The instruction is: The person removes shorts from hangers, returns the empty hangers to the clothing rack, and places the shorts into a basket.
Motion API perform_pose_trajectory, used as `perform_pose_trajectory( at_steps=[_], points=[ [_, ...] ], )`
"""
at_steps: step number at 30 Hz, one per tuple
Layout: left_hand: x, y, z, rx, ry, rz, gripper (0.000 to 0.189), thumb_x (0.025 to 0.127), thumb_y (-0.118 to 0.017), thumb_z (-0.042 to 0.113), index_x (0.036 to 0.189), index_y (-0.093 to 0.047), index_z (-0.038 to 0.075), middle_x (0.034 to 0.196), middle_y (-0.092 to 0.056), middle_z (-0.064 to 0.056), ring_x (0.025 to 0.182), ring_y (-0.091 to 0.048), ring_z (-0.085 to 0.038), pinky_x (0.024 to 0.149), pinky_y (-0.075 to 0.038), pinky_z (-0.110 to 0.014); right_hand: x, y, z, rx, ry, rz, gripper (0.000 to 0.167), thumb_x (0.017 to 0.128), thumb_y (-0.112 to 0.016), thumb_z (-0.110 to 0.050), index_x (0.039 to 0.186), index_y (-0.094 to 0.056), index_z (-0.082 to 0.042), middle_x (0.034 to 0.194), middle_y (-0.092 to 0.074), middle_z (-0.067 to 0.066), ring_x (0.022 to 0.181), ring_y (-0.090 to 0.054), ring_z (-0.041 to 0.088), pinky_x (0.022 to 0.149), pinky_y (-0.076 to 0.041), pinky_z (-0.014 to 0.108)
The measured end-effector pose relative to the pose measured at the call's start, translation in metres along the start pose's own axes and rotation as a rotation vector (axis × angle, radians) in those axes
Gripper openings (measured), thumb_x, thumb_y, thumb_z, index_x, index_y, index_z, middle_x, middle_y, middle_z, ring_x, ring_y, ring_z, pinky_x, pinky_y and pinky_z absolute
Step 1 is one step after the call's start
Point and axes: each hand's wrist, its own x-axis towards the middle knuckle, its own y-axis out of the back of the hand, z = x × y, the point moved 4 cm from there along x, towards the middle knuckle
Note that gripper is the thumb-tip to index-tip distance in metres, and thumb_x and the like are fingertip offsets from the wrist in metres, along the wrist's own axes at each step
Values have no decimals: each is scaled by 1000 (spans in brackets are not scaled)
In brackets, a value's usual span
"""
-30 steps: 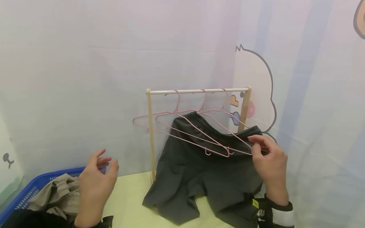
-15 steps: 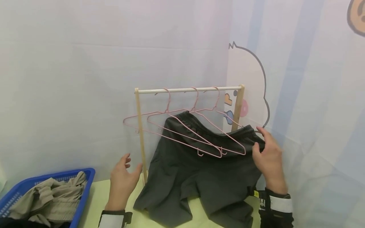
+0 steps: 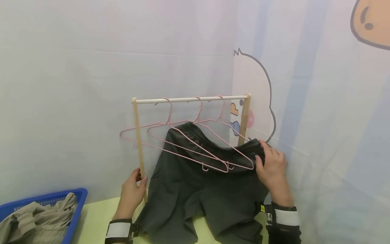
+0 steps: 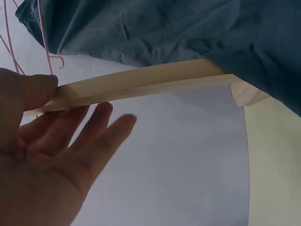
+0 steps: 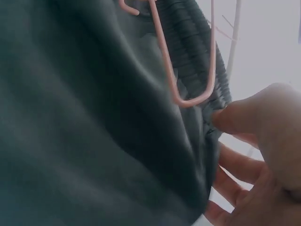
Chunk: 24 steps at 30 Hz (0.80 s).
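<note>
Dark grey shorts [image 3: 210,189] with a gathered elastic waistband hang from a pink wire hanger [image 3: 236,130] on a small rack with a white rail [image 3: 182,100]. My left hand [image 3: 131,191] pinches the rack's left wooden post [image 3: 137,135]; in the left wrist view the thumb lies over the post [image 4: 141,84] and fingers sit beneath it. At the waistband's right end, my right hand [image 3: 272,167] pinches the shorts, thumb in front and other fingers behind. The right wrist view shows that thumb [image 5: 235,115] against the waistband, beside a pink hanger's rounded end [image 5: 190,101].
Two bare pink hangers, one nearer [image 3: 182,154], hang in front of the shorts. At left stands a blue basket [image 3: 80,206] with a beige garment [image 3: 36,220] in it. The rack stands on a pale yellow tabletop [image 3: 97,220] before patterned curtains [image 3: 320,112].
My left hand has moved right from near the basket and taken hold of the rack's left post. My right hand has closed around the waistband's right end. The head view has shifted right.
</note>
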Motion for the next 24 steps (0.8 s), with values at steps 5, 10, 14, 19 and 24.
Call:
perform_pose_trajectory(
  at_steps=[5, 10, 14, 19, 24],
  points=[
    [4, 0, -6, -36, -30, 3, 35, 105, -59, 8, 138, -55, -6, 126, -67, -27, 117, -65, -47, 96, -54, -61, 0, -2, -4, 34, -42, -24, 39, 100, -64, -7, 138, -59, 1, 121, -64, 34, 109, -60, 55, 90, -47, 66],
    [5, -3, -7, -46, -13, 7, 31, 105, -59, 5, 134, -58, -4, 125, -68, -25, 116, -67, -46, 95, -55, -60, -1, 2, -7, 12, -55, -15, 24, 103, -62, -11, 121, -68, 2, 115, -72, 27, 97, -69, 51, 81, -53, 63],
    [5, -3, -7, -53, 2, 18, 29, 104, -60, 4, 132, -59, -4, 123, -69, -25, 116, -67, -46, 94, -55, -60, -2, 5, -12, -18, -70, -23, 17, 102, -63, -13, 108, -69, 2, 99, -73, 26, 84, -69, 49, 71, -52, 62],
    [5, -4, -7, -71, 9, 32, 27, 104, -61, 5, 129, -61, -4, 121, -70, -24, 114, -67, -47, 93, -56, -60, -2, 7, -16, -51, -98, -16, 14, 101, -64, -12, 105, -69, 1, 92, -73, 25, 76, -68, 47, 66, -50, 61],
    [7, -6, -9, -90, 21, 34, 26, 104, -61, 5, 128, -61, -3, 120, -70, -23, 115, -68, -45, 93, -56, -59, -1, 9, -19, -80, -144, 75, 14, 100, -64, -12, 103, -71, 0, 89, -73, 27, 75, -67, 52, 64, -49, 64]
  ],
)
